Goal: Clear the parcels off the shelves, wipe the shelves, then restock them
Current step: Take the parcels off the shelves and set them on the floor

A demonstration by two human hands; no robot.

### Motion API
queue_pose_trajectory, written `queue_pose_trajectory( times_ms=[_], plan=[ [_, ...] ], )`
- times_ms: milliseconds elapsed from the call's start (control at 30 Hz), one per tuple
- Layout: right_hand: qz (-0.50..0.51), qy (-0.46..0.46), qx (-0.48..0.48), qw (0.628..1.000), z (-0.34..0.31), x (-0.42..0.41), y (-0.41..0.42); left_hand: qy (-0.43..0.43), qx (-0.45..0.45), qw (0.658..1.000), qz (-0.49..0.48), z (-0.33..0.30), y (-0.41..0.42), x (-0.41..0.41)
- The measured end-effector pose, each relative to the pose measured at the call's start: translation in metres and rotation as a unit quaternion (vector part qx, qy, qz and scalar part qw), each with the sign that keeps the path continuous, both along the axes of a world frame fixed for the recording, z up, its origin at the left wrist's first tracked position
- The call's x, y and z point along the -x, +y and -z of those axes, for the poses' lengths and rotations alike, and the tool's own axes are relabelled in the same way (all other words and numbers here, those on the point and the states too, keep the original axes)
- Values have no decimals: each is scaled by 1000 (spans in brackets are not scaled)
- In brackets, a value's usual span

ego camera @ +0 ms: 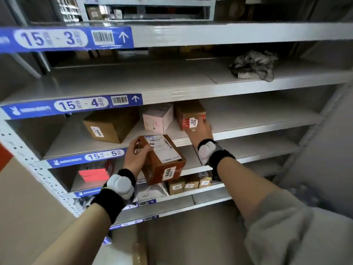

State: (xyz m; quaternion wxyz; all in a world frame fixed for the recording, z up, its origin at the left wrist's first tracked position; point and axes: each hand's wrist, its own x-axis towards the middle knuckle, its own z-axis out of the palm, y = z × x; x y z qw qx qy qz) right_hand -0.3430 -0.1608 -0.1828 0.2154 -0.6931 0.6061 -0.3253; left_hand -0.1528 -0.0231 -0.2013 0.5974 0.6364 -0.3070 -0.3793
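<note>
Two parcels, box 4468 [162,159] in left hand [136,153], box 9391 [191,114] under right hand [201,131]

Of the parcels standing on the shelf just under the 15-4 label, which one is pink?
The middle parcel: pale pink, standing between the large brown box tagged 4486 and the brown box tagged 9391 that the right hand touches.

Grey metal shelves [229,33] carry blue labels. The shelf above label 15-4 [152,81] holds only a crumpled grey cloth [254,66] at its right. The shelf above label 15-5 [257,115] bears a brown box [110,125], a pink box [158,117] and a red-banded carton [189,113]. Lower shelves hold small cartons [189,183].
</note>
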Motion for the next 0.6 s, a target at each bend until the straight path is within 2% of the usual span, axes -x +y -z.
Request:
queue_pose_trajectory(
  times_ms=[167, 333, 467, 600],
  plan=[
    [50, 90, -53, 993, -21, -44, -82, 23, -12, 999, 36, 18, -38, -33],
    [59, 156, -85, 982, 5, -57, -160, 17, -7, 997, 81, 27, -61, -48],
    [77, 118, -70, 987, 7, -50, -152, 40, -10, 993, 106, 39, -63, -48],
    [93, 23, -57, 994, -7, -21, -103, 40, -5, 992, 123, 41, -59, -40]
  ],
)
